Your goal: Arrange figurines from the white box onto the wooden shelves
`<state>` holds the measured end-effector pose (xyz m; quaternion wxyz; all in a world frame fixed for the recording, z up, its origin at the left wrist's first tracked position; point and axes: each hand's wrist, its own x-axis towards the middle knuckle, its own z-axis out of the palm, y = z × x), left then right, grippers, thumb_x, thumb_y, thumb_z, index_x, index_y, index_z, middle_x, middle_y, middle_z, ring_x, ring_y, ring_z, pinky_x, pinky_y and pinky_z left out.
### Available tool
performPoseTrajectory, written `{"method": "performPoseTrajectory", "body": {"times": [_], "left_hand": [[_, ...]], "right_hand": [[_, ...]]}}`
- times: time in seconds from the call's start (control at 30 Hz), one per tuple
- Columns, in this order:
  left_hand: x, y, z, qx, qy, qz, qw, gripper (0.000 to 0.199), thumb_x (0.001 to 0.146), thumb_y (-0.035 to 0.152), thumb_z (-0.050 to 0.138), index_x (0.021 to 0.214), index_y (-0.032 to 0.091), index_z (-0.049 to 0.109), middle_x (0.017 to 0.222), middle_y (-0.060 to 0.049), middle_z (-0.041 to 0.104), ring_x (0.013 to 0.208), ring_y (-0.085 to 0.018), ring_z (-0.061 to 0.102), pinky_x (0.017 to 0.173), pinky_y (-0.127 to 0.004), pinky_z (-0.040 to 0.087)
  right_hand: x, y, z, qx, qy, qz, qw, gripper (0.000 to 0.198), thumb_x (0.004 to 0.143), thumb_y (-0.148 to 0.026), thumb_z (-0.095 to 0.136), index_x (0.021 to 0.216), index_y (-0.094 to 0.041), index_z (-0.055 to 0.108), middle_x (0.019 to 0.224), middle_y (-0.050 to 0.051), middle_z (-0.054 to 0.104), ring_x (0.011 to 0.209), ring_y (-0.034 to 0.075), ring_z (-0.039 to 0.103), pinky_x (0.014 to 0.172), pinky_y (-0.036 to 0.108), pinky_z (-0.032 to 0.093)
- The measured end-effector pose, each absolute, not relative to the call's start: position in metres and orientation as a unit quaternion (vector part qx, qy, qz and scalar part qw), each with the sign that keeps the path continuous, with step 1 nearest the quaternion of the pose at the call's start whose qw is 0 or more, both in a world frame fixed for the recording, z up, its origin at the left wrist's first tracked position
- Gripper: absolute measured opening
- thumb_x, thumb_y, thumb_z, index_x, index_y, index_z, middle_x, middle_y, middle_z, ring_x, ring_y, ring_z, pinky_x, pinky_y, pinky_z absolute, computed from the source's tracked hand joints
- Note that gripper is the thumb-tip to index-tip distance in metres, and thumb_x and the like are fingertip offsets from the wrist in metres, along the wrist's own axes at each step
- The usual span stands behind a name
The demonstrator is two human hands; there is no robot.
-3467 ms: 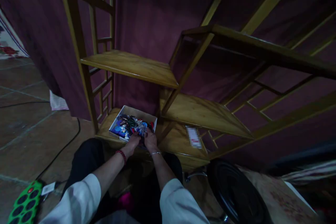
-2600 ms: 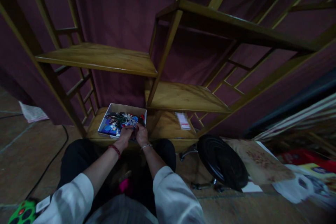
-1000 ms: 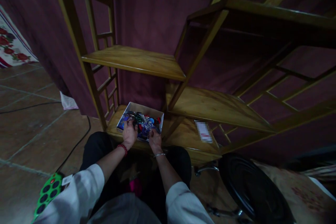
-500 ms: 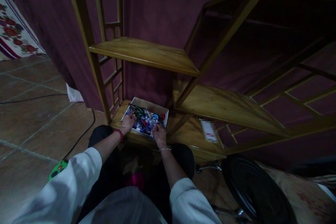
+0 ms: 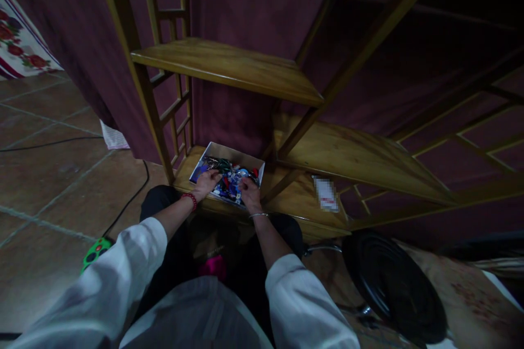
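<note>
A shallow white box (image 5: 257,163) stands on the low wooden shelf, full of small mixed pieces (image 5: 229,182) in blue, red, green, dark and clear shiny colours, too small to name. My left hand (image 5: 207,182), with a red bead bracelet (image 5: 191,200) on the wrist, reaches over the box's left front part, its fingertips drawn together above the pieces. At the right front part is my right hand (image 5: 249,193), fingers curled in at the pieces, a thin pale bangle (image 5: 258,215) on its wrist. What either hand pinches is hidden or too small.
The wooden shelf unit (image 5: 229,68) has an upper board above the box and slanted posts to the right. A blurred white packet (image 5: 326,195) lies on the lower shelf. A black round stool (image 5: 395,286) stands at right; a green device (image 5: 97,251) with a cord lies on the floor.
My left hand has moved right and inward over the pieces, its fingers now closer together. My right hand stays at the right front, fingers more curled. The view has tilted slightly.
</note>
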<state>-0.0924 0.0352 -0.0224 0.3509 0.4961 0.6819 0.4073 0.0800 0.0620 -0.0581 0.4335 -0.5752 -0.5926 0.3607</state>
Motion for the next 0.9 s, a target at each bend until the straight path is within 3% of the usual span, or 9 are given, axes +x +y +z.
{"method": "performPoseTrajectory", "body": {"times": [0.13, 0.27, 0.43, 0.53, 0.63, 0.9], "left_hand": [[-0.092, 0.032, -0.019, 0.545, 0.684, 0.371, 0.311, 0.029, 0.072, 0.029, 0.062, 0.099, 0.017, 0.065, 0.094, -0.006, 0.067, 0.091, -0.020, 0.060, 0.087, -0.028, 0.044], [-0.103, 0.014, -0.026, 0.638, 0.656, 0.337, 0.221, 0.025, 0.076, 0.030, 0.058, 0.097, 0.017, 0.064, 0.103, -0.008, 0.063, 0.095, -0.020, 0.058, 0.090, -0.030, 0.043], [-0.129, -0.013, -0.035, 0.783, 0.557, 0.245, 0.133, 0.026, 0.081, 0.038, 0.051, 0.091, 0.018, 0.064, 0.103, -0.008, 0.059, 0.099, -0.019, 0.054, 0.091, -0.032, 0.042], [-0.133, -0.016, -0.036, 0.821, 0.521, 0.206, 0.112, 0.026, 0.082, 0.037, 0.049, 0.095, 0.019, 0.063, 0.099, -0.007, 0.060, 0.097, -0.019, 0.053, 0.089, -0.033, 0.042], [-0.125, -0.014, -0.035, 0.808, 0.548, 0.196, 0.091, 0.027, 0.087, 0.033, 0.042, 0.086, 0.019, 0.065, 0.088, -0.006, 0.061, 0.090, -0.018, 0.054, 0.086, -0.032, 0.043], [-0.105, -0.018, -0.034, 0.787, 0.580, 0.189, 0.093, 0.030, 0.087, 0.037, 0.041, 0.081, 0.018, 0.064, 0.083, -0.005, 0.061, 0.087, -0.016, 0.055, 0.083, -0.028, 0.043]], "right_hand": [[0.085, 0.050, -0.046, -0.628, -0.663, 0.258, 0.315, 0.033, 0.077, -0.014, 0.046, 0.107, -0.016, 0.060, 0.097, 0.007, 0.066, 0.091, 0.017, 0.060, 0.087, 0.030, 0.045], [0.088, 0.029, -0.041, -0.596, -0.714, 0.165, 0.329, 0.042, 0.077, -0.013, 0.046, 0.119, -0.015, 0.052, 0.114, 0.011, 0.057, 0.102, 0.020, 0.055, 0.092, 0.034, 0.043], [0.093, 0.000, -0.040, -0.527, -0.771, 0.069, 0.351, 0.033, 0.083, -0.028, 0.047, 0.112, -0.014, 0.057, 0.112, 0.013, 0.052, 0.107, 0.022, 0.047, 0.092, 0.037, 0.043], [0.101, -0.011, -0.039, -0.494, -0.807, 0.040, 0.322, 0.027, 0.084, -0.034, 0.049, 0.103, -0.022, 0.063, 0.109, 0.009, 0.052, 0.104, 0.022, 0.046, 0.090, 0.038, 0.043], [0.110, -0.014, -0.041, -0.458, -0.837, 0.032, 0.299, 0.027, 0.081, -0.037, 0.054, 0.105, -0.027, 0.063, 0.114, 0.008, 0.048, 0.106, 0.023, 0.044, 0.088, 0.039, 0.045], [0.121, -0.005, -0.047, -0.463, -0.838, 0.007, 0.290, 0.022, 0.085, -0.024, 0.046, 0.096, -0.023, 0.066, 0.121, 0.008, 0.047, 0.110, 0.024, 0.042, 0.088, 0.039, 0.044]]}}
